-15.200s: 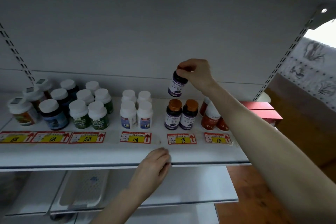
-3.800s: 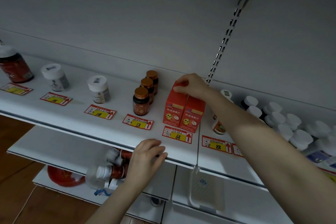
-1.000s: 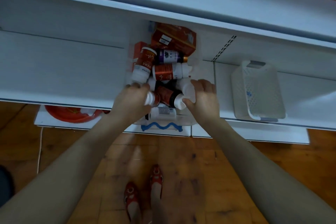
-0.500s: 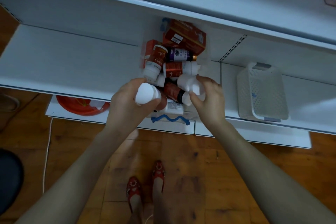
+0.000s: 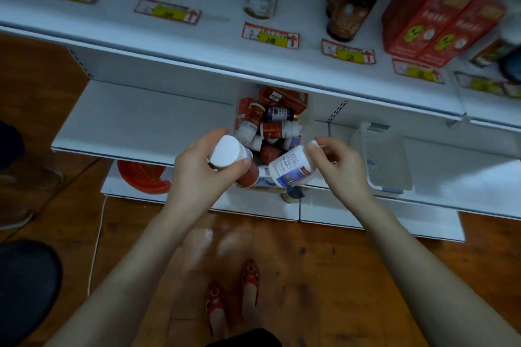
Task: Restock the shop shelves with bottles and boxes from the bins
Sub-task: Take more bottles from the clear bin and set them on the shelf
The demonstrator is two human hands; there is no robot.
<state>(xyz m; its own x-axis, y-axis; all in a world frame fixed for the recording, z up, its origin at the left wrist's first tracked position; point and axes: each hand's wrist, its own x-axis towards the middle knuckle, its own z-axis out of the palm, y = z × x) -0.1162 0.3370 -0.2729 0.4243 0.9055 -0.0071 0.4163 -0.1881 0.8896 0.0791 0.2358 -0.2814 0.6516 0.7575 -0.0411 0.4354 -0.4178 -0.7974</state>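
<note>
Bin (image 5: 308, 121) of bottles (image 5: 277, 129); left grip (image 5: 197, 175) round red bottle (image 5: 229, 151), right grip (image 5: 341, 169) round white bottle (image 5: 293, 167)

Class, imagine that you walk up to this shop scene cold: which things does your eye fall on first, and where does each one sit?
At centre, over a crammed bin, the left hand holds a white-capped red bottle and the right hand a tilted white bottle. Next come the red boxes at the right of the upper shelf, and the red shoes on the wooden floor below.
</note>
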